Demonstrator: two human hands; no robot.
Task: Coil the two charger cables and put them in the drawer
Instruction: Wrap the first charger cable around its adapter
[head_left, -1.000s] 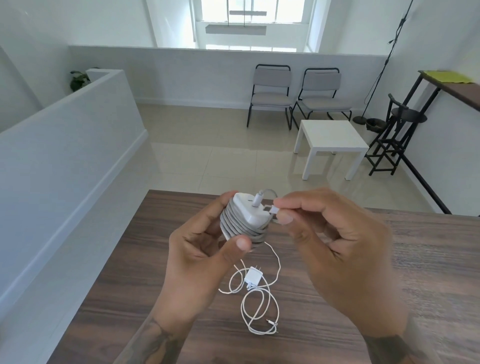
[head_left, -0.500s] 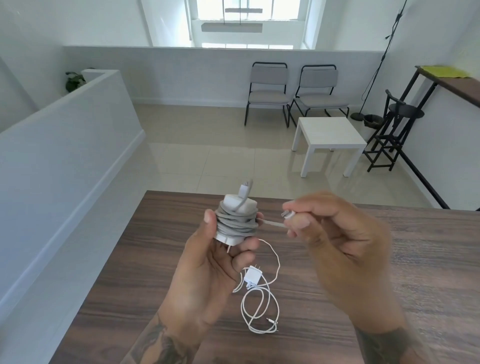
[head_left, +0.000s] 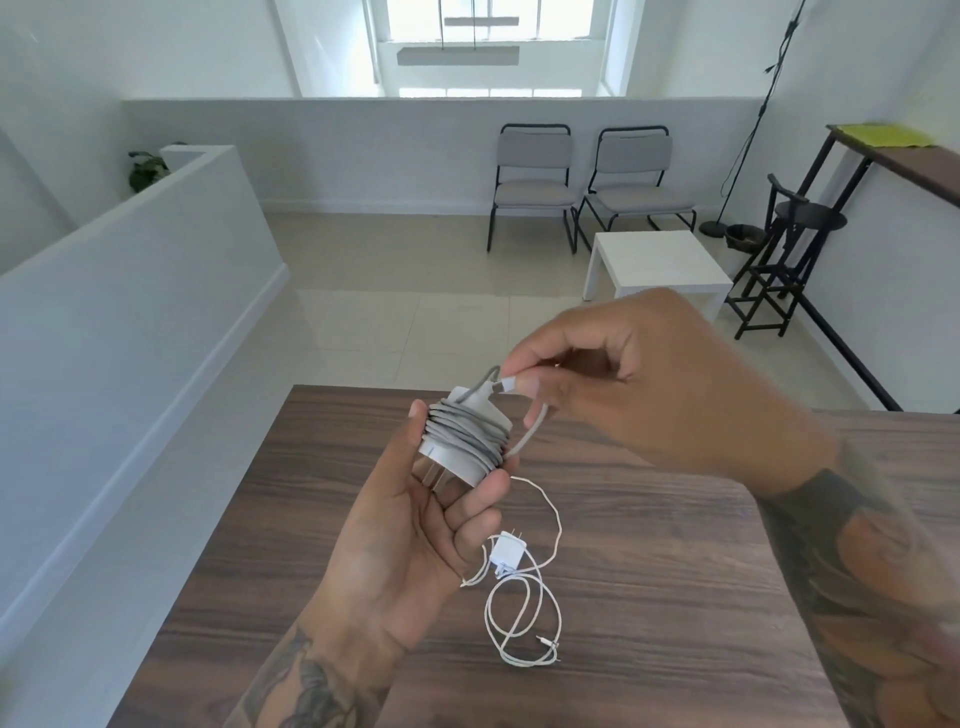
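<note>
While my left hand (head_left: 415, 525) grips the white charger block wound w/ grey cable (head_left: 465, 436) above the dark wood-grain table (head_left: 649, 545), my right hand (head_left: 639, 384) pinches its connector end; 2nd thin white charger cable (head_left: 519, 592) lies loose on table.

The wrapped charger (head_left: 465, 439) is held above the table (head_left: 649, 519), behind the loose charger cable (head_left: 519, 587) lying on it.

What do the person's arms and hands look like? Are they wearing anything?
Both forearms are bare, with no sleeves showing, and both carry dark tattoos. The left hand and the right hand wear no gloves, and I can see no rings. A dark band crosses the right wrist; it looks like tattoo ink, though it is blurred.
</note>
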